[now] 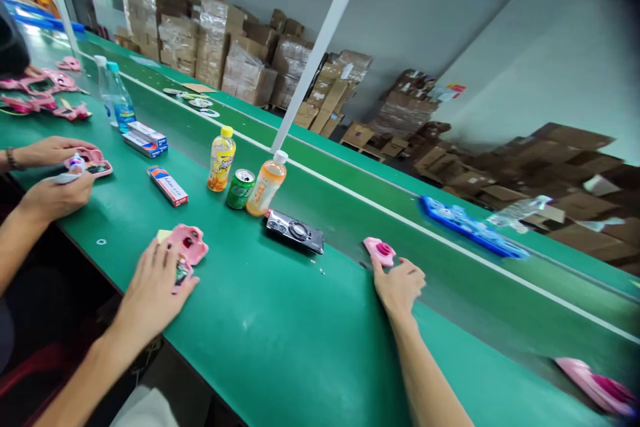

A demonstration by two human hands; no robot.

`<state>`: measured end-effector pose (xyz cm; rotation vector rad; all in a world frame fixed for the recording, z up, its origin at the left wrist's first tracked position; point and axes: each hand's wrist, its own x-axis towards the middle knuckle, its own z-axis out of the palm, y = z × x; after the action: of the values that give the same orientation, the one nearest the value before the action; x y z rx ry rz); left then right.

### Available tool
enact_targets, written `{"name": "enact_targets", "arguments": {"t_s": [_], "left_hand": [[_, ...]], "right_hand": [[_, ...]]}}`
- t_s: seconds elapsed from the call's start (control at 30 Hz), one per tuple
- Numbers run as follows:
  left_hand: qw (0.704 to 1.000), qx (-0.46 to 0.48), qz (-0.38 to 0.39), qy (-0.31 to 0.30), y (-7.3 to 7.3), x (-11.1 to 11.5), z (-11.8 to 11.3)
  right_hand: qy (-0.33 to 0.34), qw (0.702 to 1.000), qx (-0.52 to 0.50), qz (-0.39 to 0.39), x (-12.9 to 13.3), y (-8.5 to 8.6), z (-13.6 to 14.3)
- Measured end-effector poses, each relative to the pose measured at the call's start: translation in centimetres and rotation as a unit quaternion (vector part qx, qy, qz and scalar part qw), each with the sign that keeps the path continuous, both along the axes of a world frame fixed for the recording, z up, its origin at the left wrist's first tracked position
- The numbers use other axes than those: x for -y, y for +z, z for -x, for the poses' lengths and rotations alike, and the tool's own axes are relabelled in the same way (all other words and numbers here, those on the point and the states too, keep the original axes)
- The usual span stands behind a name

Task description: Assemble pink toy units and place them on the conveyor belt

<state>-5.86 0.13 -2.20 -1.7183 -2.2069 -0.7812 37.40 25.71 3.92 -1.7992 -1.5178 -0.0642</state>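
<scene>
My left hand (157, 280) holds an opened pink toy camera casing (189, 243) at the table's near edge. Part of a green circuit board (183, 271) shows inside it, and a pale yellow piece (163, 235) sticks out beside my fingers. My arm stretches forward on the right, where my right hand (400, 283) grips the near edge of a pink toy camera (381, 251) with a darker pink round lens. That toy lies by the belt, and my fingers hide its near corner. A second pink toy (597, 387), blurred, is at the far right.
A black phone-like device (295, 231), drink bottles (267, 183), a green can (241, 189) and small boxes (168, 185) stand ahead. A co-worker's hands (60, 193) work on another pink casing (95, 161) at left. A blue tray (470, 227) sits on the belt (345, 193).
</scene>
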Motion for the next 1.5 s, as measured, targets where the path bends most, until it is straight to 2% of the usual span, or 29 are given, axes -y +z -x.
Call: {"name": "enact_targets", "arguments": {"t_s": [0.07, 0.13, 0.2, 0.23, 0.27, 0.3, 0.37, 0.4, 0.47, 0.53, 0.63, 0.7, 0.77, 0.87, 0.9, 0.97, 1.03, 1.1, 1.17, 1.37, 1.5], "left_hand": [[1.000, 0.002, 0.001, -0.012, 0.0, 0.9, -4.2], [0.999, 0.006, -0.011, -0.031, 0.3, 2.0, -8.3], [0.998, 0.026, -0.014, -0.055, 0.9, 3.1, -11.1], [0.996, 0.045, -0.006, -0.072, 1.2, 3.4, -11.7], [0.994, 0.070, 0.005, -0.087, 1.5, 3.4, -11.8], [0.990, 0.099, 0.017, -0.102, 1.9, 3.2, -11.2], [0.979, 0.161, 0.033, -0.123, 2.5, 1.7, -8.8], [0.970, 0.181, 0.049, -0.158, 2.9, 0.7, -7.3], [0.947, 0.187, 0.119, -0.232, 3.6, -1.4, -4.4], [0.918, 0.173, 0.185, -0.306, 4.3, -2.7, -2.5], [0.893, 0.186, 0.198, -0.359, 4.9, -3.1, -2.0], [0.883, 0.252, 0.181, -0.352, 4.9, -2.7, -2.6], [0.848, 0.367, 0.182, -0.335, 4.8, -2.2, -3.4], [0.774, 0.524, 0.164, -0.316, 4.7, -1.4, -5.1], [0.758, 0.555, 0.145, -0.311, 4.8, -1.0, -5.8], [0.742, 0.591, 0.107, -0.299, 4.9, -0.2, -7.1], [0.726, 0.619, 0.084, -0.288, 4.9, 0.5, -8.2], [0.714, 0.639, 0.078, -0.274, 4.7, 1.0, -8.9], [0.714, 0.646, 0.075, -0.258, 4.4, 1.2, -9.2], [0.727, 0.632, 0.067, -0.261, 3.9, 1.3, -8.9], [0.728, 0.629, 0.075, -0.262, 3.6, 1.5, -8.8]], "right_hand": [[0.043, 0.999, 0.007, -0.010, 3.2, -0.6, 1.5], [0.118, 0.993, 0.013, 0.011, 7.8, -1.3, 3.7], [0.222, 0.973, 0.001, 0.065, 12.8, -1.8, 6.5], [0.285, 0.953, -0.014, 0.099, 15.2, -1.8, 7.9], [0.358, 0.922, -0.047, 0.142, 17.2, -1.7, 9.3], [0.402, 0.897, -0.072, 0.172, 18.9, -1.5, 10.6], [0.440, 0.865, -0.113, 0.211, 21.0, -0.8, 12.5], [0.434, 0.865, -0.126, 0.219, 21.5, -0.5, 13.1], [0.416, 0.865, -0.163, 0.228, 21.7, -0.3, 13.6], [0.403, 0.859, -0.213, 0.235, 21.6, -0.5, 13.6], [0.389, 0.852, -0.255, 0.238, 21.3, -1.1, 13.0], [0.392, 0.847, -0.259, 0.249, 21.4, -1.3, 12.5], [0.387, 0.859, -0.238, 0.235, 21.7, -1.0, 12.2], [0.343, 0.922, -0.153, 0.088, 22.3, 0.1, 12.8], [0.337, 0.933, -0.119, 0.033, 22.5, 0.5, 13.4], [0.375, 0.925, -0.059, -0.019, 22.8, 1.2, 15.1], [0.443, 0.897, -0.009, -0.010, 22.9, 1.7, 16.9], [0.474, 0.880, 0.027, 0.005, 22.7, 1.9, 18.2], [0.472, 0.880, 0.056, 0.016, 22.4, 1.8, 18.8], [0.466, 0.870, 0.159, 0.036, 21.2, 2.4, 18.5], [0.484, 0.836, 0.251, 0.065, 20.6, 3.7, 19.0]]}}
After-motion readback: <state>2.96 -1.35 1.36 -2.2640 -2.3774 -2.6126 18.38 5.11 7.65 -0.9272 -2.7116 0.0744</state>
